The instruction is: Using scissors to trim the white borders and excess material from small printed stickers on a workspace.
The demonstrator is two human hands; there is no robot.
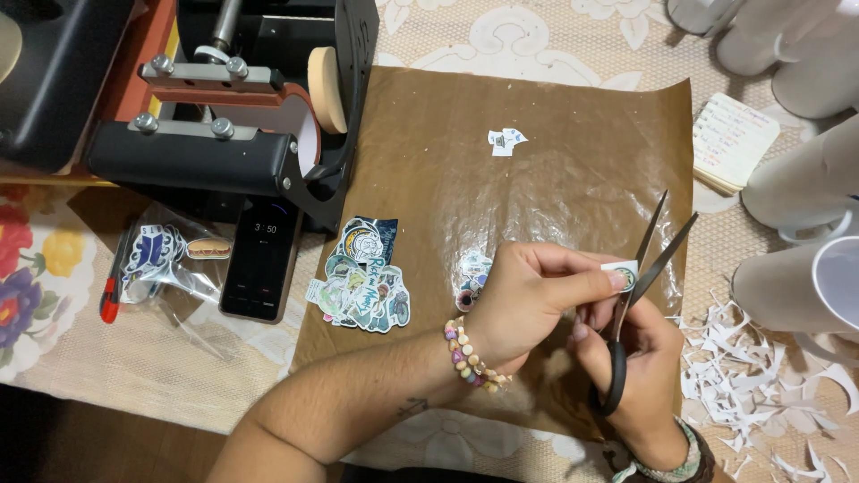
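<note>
My left hand (528, 300) pinches a small white printed sticker cutout (621, 272) between thumb and fingers, above a brown sheet of baking paper (537, 152). My right hand (640, 367) holds black-handled scissors (646, 268), blades open and pointing up, right beside the cutout. A beaded bracelet (470, 356) is on my left wrist. A pile of cut stickers (365, 275) lies at the sheet's left edge, and another sticker (472, 277) is partly hidden behind my left hand.
A black mug heat press (242, 116) stands at the back left. A black phone (261, 259) and a plastic bag of stickers (165, 255) lie near it. White mugs (796, 224) and a notepad (732, 141) are at the right. Paper scraps (752, 376) litter the lower right. A small scrap (505, 140) sits on the sheet.
</note>
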